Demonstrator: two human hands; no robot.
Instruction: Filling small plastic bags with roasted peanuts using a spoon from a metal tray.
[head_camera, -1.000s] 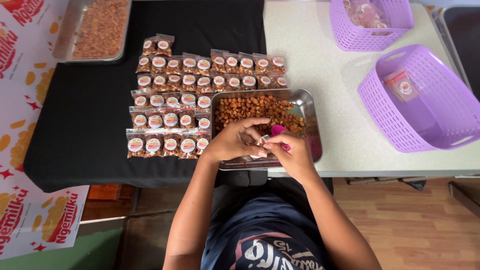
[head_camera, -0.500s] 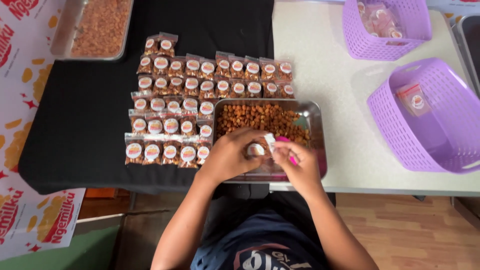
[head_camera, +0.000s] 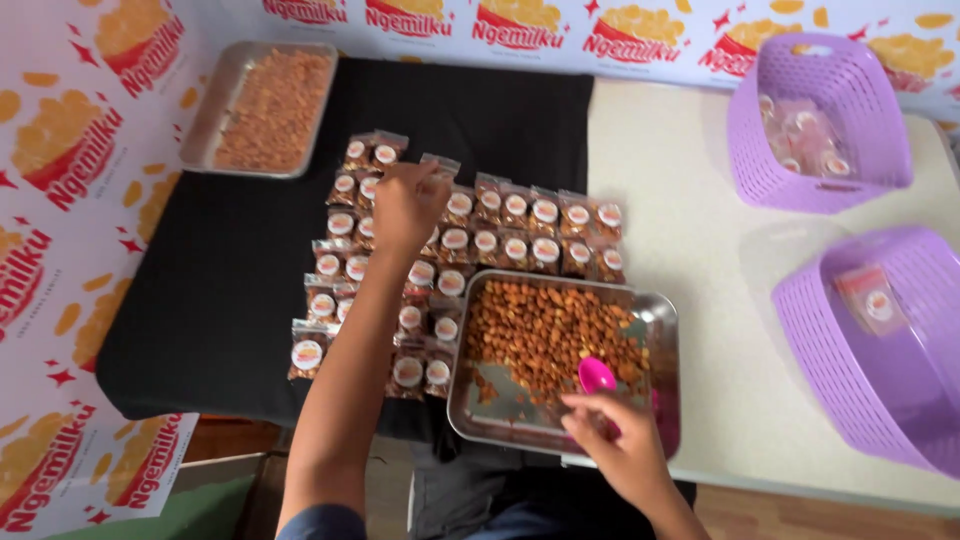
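My left hand (head_camera: 405, 205) reaches out over the rows of small filled snack packets (head_camera: 500, 232) on the black cloth (head_camera: 215, 290). Its fingertips pinch one small packet (head_camera: 440, 164) at the far end of the rows. Near the table's front edge, my right hand (head_camera: 618, 448) grips a pink spoon (head_camera: 597, 376). The spoon's bowl rests in the metal tray (head_camera: 666, 312), which holds loose brown snack pieces (head_camera: 545, 335).
A second metal tray (head_camera: 215, 118) of snack pieces stands at the far left. Two purple baskets stand on the white table (head_camera: 690, 210): the far basket (head_camera: 765, 175) holds several packets, the near one (head_camera: 825, 345) a single packet. Printed paper lines the walls.
My hands have parted from over the tray. The left hand has carried a packet out to the far row, the right stayed at the tray with the spoon. The view has tilted up.
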